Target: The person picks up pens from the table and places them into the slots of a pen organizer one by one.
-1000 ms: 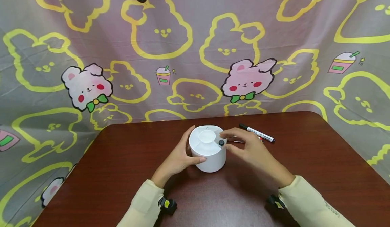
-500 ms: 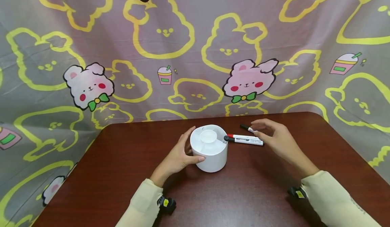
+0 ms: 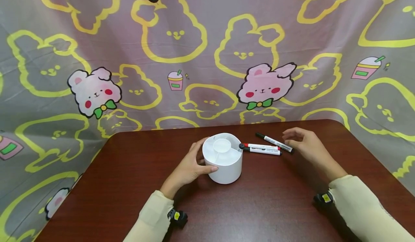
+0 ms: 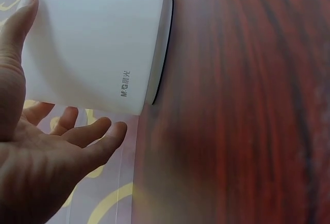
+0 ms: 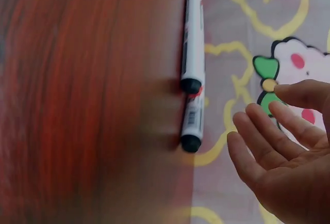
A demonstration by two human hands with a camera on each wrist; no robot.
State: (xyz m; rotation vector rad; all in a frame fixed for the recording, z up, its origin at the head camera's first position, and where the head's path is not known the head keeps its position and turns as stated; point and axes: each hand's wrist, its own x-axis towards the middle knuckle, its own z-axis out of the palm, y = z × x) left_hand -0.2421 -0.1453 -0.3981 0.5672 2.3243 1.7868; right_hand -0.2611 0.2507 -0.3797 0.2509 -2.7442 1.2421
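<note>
A white round pen holder [image 3: 225, 171] with inner compartments stands upright on the table. My left hand [image 3: 189, 170] grips it from the left, thumb [image 4: 20, 22] on the front wall and fingers round the far side. At the holder's right rim shows a small round black end [image 3: 241, 146]; what it belongs to is hidden. Right of the holder lie a red-capped marker [image 3: 262, 146], a black-capped marker [image 3: 266, 151] and, farther back, another black-capped marker [image 3: 275, 143]. My right hand [image 3: 306, 144] hovers beside the markers' right ends, fingers loosely bent, holding nothing.
The dark red-brown wooden table [image 3: 136, 184] ends at a rounded back edge. Behind it hangs a patterned cloth [image 3: 207, 54]. A black strapped device [image 3: 177, 217] sits at my left wrist, and a similar device [image 3: 323, 199] at my right.
My right hand has moved from the holder's rim to the right, past the markers, uncovering them. The holder has turned slightly, its black end shifting back. The left hand stays on the holder.
</note>
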